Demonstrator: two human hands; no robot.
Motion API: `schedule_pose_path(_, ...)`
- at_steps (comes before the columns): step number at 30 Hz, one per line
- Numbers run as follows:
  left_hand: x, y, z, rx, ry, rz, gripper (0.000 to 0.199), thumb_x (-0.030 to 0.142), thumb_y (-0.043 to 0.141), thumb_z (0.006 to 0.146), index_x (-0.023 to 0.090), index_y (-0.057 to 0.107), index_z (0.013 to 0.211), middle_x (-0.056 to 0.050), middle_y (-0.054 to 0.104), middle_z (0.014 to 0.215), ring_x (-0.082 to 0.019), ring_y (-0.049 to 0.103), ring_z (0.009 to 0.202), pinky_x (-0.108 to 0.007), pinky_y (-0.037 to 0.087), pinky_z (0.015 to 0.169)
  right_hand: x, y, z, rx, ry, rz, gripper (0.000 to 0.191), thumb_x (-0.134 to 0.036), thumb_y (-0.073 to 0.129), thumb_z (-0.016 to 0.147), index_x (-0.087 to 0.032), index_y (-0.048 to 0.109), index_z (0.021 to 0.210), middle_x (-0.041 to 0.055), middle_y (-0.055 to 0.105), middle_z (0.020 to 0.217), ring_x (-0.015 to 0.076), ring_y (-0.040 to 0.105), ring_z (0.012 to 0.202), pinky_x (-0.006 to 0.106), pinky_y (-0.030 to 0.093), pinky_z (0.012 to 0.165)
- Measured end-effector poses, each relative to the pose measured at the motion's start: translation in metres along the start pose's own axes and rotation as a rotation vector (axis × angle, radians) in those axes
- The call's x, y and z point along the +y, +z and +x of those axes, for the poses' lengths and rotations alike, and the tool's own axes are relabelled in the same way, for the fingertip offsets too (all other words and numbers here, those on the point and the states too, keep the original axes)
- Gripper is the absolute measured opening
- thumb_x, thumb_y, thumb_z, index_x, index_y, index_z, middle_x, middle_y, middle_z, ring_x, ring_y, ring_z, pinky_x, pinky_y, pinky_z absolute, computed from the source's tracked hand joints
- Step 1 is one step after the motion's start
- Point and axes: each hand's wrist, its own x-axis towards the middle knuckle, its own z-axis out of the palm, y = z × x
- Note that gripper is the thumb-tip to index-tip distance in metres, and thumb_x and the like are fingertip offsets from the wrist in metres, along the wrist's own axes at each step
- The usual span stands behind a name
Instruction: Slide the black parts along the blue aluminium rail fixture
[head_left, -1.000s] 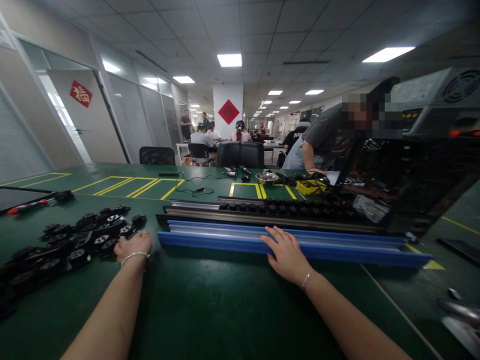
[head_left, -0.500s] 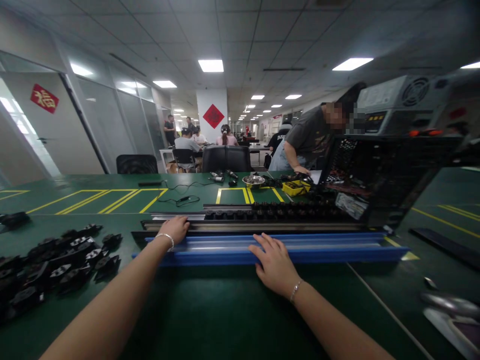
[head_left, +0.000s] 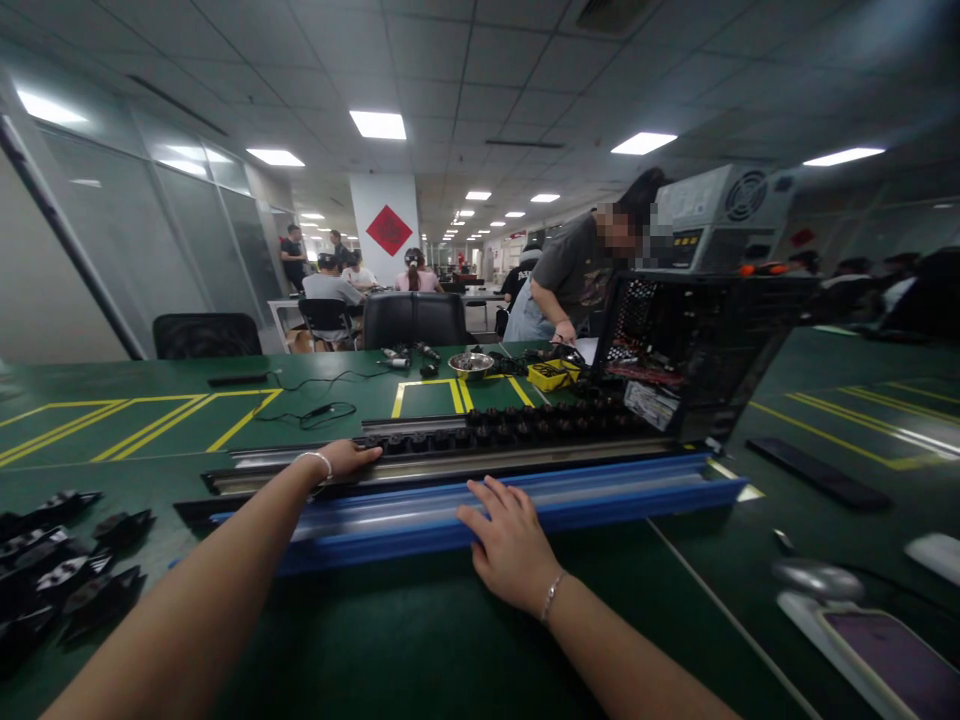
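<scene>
A long blue rail (head_left: 600, 505) lies across the green table, nearest to me. My right hand (head_left: 510, 540) rests on it with the fingers spread and nothing gripped. Behind the blue rail lie long dark rails with a metallic channel (head_left: 450, 463). My left hand (head_left: 349, 458) reaches over these, its fingertips at the left end of a row of black roller-like parts (head_left: 517, 425). Its fingers are close together, and whether they pinch one of the black parts is too small to tell.
Black parts (head_left: 67, 570) are piled at the left. An open computer case (head_left: 705, 350) stands behind the rails at the right. A metal bowl (head_left: 471, 364) and yellow basket (head_left: 553, 375) sit farther back. A phone (head_left: 892, 650) lies front right. A person leans over the far side.
The view has turned to the right, so things appear farther left. My left hand has moved along the rails onto the near end of the black row. My right hand stays on the blue rail.
</scene>
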Motion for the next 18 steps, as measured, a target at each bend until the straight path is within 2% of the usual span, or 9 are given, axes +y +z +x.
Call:
schedule_pose_path(4, 0.001, -0.006, 0.001, -0.042, -0.002, 0.031, 0.056, 0.070, 0.047, 0.060, 0.019, 0.069, 0.071, -0.009, 0.071, 0.079, -0.024, 0.065, 0.078, -0.030, 0.046, 0.071, 0.000, 0.000, 0.000, 0.008, -0.007, 0.020, 0.038, -0.028, 0.048, 0.079, -0.030, 0.051, 0.116, 0.0032, 0.034, 0.141, 0.0238, 0.022, 0.129, 0.043, 0.014, 0.103)
schedule_pose_path(7, 0.001, -0.014, -0.002, -0.010, -0.020, 0.068, 0.055, 0.067, 0.050, 0.061, 0.020, 0.067, 0.083, -0.011, 0.069, 0.093, -0.029, 0.062, 0.090, -0.036, 0.043, 0.077, 0.001, 0.000, 0.000, 0.018, -0.017, 0.027, 0.038, -0.028, 0.049, 0.079, -0.030, 0.051, 0.116, 0.0034, 0.034, 0.141, 0.0241, 0.022, 0.129, 0.044, 0.014, 0.103)
schedule_pose_path(10, 0.004, -0.020, -0.012, 0.125, 0.001, 0.112, 0.050, 0.063, 0.048, 0.068, 0.021, 0.065, 0.088, -0.011, 0.067, 0.100, -0.029, 0.057, 0.099, -0.040, 0.038, 0.083, 0.001, 0.001, 0.001, 0.025, -0.017, 0.024, 0.036, -0.028, 0.048, 0.080, -0.030, 0.051, 0.116, 0.0032, 0.034, 0.141, 0.0238, 0.022, 0.129, 0.043, 0.014, 0.103)
schedule_pose_path(12, 0.006, -0.022, -0.021, 0.261, 0.049, 0.135, 0.045, 0.060, 0.047, 0.072, 0.021, 0.063, 0.086, -0.009, 0.066, 0.098, -0.026, 0.055, 0.100, -0.039, 0.034, 0.086, 0.001, 0.002, 0.001, 0.013, -0.009, 0.020, 0.037, -0.027, 0.049, 0.080, -0.031, 0.050, 0.116, 0.0025, 0.033, 0.141, 0.0231, 0.022, 0.129, 0.043, 0.015, 0.102)
schedule_pose_path(18, 0.005, -0.029, -0.043, 0.460, 0.076, 0.165, 0.039, 0.056, 0.049, 0.076, 0.019, 0.059, 0.082, -0.005, 0.064, 0.095, -0.022, 0.052, 0.100, -0.039, 0.026, 0.090, 0.000, 0.001, 0.001, -0.023, 0.012, 0.013, 0.038, -0.025, 0.050, 0.080, -0.033, 0.049, 0.117, 0.0016, 0.030, 0.143, 0.0225, 0.021, 0.130, 0.043, 0.020, 0.099)
